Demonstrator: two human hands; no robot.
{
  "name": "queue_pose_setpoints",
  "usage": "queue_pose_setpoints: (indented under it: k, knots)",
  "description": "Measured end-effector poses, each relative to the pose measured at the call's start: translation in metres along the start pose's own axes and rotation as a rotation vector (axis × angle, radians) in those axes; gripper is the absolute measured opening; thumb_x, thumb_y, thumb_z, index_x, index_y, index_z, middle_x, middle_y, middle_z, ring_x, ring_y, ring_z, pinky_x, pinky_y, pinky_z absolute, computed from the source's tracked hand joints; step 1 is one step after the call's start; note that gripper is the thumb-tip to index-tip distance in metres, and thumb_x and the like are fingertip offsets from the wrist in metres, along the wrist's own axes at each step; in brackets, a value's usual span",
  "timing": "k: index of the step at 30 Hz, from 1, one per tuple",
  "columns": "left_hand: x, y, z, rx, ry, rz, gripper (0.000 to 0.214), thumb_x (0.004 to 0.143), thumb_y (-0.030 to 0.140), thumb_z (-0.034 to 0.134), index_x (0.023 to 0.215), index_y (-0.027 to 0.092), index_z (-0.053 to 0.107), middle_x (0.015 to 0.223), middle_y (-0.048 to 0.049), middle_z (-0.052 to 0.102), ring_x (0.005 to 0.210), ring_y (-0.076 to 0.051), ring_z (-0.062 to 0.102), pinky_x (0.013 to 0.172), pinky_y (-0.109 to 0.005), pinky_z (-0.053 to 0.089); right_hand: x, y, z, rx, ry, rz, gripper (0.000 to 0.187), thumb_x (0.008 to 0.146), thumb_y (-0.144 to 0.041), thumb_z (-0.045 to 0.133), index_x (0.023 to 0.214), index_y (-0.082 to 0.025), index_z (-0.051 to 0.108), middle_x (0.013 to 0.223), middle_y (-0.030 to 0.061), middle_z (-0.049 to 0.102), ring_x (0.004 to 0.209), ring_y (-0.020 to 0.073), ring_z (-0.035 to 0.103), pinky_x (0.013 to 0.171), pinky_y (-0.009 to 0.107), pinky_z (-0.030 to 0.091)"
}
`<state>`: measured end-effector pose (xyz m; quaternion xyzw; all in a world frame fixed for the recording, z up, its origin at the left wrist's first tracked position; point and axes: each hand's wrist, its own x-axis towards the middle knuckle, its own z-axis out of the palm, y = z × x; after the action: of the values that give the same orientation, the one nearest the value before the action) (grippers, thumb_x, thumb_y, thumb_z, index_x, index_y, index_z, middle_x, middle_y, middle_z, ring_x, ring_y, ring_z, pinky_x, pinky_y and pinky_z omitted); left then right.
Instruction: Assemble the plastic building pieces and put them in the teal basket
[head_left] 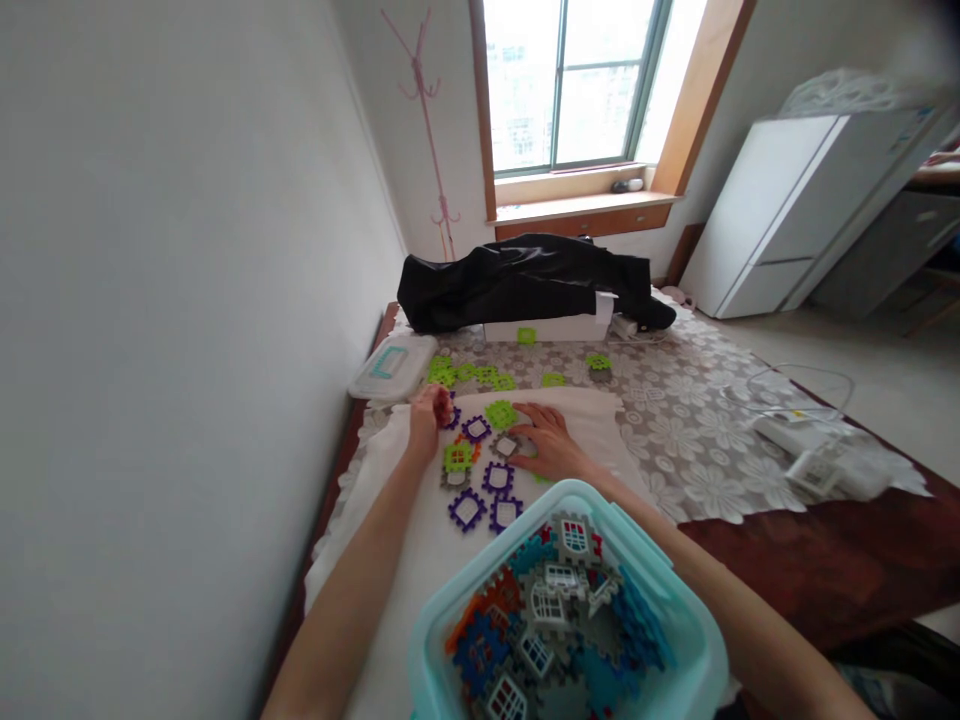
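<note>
Atop puzzle tiles point(476, 430), right hand point(541, 442) splayed

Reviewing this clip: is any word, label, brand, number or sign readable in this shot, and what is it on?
No text can be read: the stickers on the white refrigerator and any markings on the white corded device are too small and blurred to read, the teal mark on the white plastic lid is not legible, and the plastic tiles show window shapes but no readable lettering.
</note>
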<state>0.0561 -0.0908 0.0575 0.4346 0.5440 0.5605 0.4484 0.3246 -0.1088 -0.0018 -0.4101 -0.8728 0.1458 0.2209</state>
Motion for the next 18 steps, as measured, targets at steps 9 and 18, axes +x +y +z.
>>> queue_pose_setpoints:
  k: [9,18]
  knots:
    - [-0.033,0.026,-0.041,0.935,-0.370,-0.224,0.052,0.023,0.026,0.100,0.059,0.022,0.063,0.047,0.0054,0.055,0.039,-0.013,0.046,0.044,-0.024,0.026,0.002,0.000,-0.003,0.116,0.100,-0.021,0.036,0.084,-0.044,0.084,0.110,-0.022,0.073,0.156,0.0135,0.055,0.147,0.0335,0.047,0.124,0.057,0.031]
    - [-0.031,0.005,-0.026,0.640,-0.137,0.083,0.056,0.034,0.040,0.101,0.053,0.024,0.051,0.044,0.0044,0.049,0.034,-0.013,0.040,0.043,-0.025,0.027,0.003,0.007,-0.012,0.463,0.200,0.023,0.034,0.089,-0.046,0.078,0.116,-0.025,0.076,0.152,0.0113,0.058,0.145,0.0299,0.050,0.125,0.049,0.038]
